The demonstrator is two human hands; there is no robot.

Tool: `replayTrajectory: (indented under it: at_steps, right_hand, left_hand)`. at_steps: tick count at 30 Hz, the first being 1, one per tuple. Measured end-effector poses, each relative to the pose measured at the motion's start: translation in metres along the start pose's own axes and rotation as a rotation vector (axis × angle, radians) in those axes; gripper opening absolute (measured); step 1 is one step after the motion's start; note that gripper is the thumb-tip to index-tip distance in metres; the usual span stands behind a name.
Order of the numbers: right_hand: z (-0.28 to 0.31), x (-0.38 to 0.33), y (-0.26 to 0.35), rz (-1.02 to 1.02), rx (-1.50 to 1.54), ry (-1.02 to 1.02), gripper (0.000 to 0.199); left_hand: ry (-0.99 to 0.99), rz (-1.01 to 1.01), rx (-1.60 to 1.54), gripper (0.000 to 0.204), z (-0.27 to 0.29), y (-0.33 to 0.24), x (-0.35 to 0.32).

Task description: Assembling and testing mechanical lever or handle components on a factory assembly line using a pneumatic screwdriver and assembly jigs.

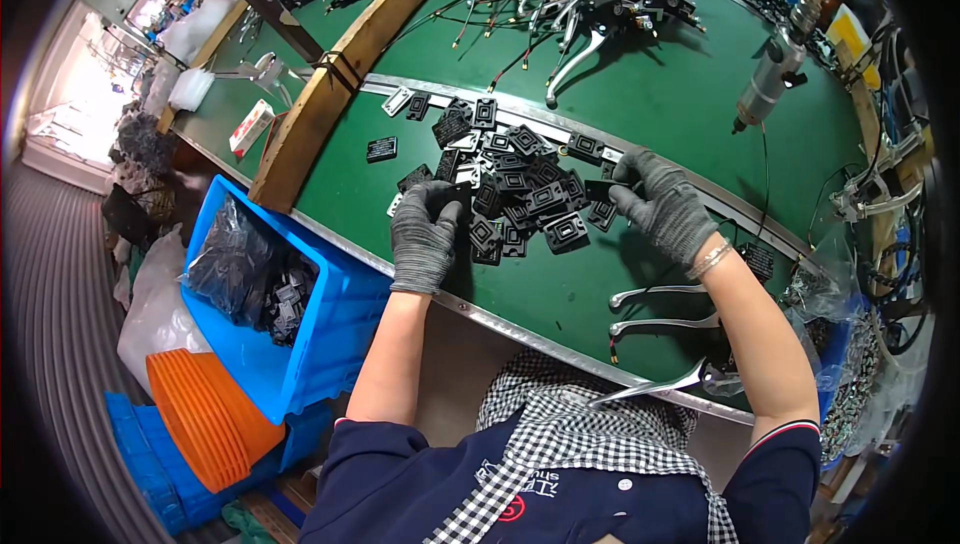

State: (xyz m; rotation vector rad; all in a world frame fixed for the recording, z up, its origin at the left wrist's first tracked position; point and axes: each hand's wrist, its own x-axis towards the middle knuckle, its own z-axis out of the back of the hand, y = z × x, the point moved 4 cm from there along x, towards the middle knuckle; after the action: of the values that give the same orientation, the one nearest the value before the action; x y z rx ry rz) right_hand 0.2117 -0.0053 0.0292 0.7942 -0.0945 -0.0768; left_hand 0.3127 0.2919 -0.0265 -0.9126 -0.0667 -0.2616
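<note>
A loose pile of small black rectangular caps (545,199) lies on the green bench, many showing a raised rectangular ring. At the pile's left edge my left hand (425,239), in a grey knit glove, is closed with a black cap (456,200) between thumb and fingers. On the right side my gloved right hand (668,206) pinches another black cap (598,190) by its end, just over the pile. A single cap (381,150) lies apart to the left, and a silver-coloured plate (397,101) sits beyond it.
Silver levers (660,327) lie near the front edge, below my right forearm. Lever assemblies with cables (590,4) are heaped at the back. An air screwdriver (770,84) hangs at the right. A blue crate (330,334) and stacked orange tubs (210,424) stand left, beside a wooden rail (325,109).
</note>
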Motion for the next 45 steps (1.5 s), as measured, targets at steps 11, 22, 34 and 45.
replayTrajectory:
  at_steps: [11, 22, 34, 45]
  right_hand:
    - [0.036, -0.058, 0.028, -0.308, 0.745, -0.059, 0.019]
    - [0.089, -0.144, -0.023, -0.442, 0.794, -0.499, 0.024]
    - [0.098, -0.171, -0.029, -0.264, 0.337, -0.612, 0.027]
    - [0.107, -0.196, -0.021, -0.138, 0.278, -0.654, 0.026]
  left_hand:
    - [0.449, -0.334, -0.534, 0.03, -0.068, -0.163, -0.036]
    - [0.861, 0.155, -0.921, 0.035, -0.152, -0.218, -0.065]
    - [0.767, 0.145, -0.906, 0.031, -0.184, -0.23, -0.098]
    - [0.739, -0.128, -0.988, 0.027, -0.174, -0.245, -0.111]
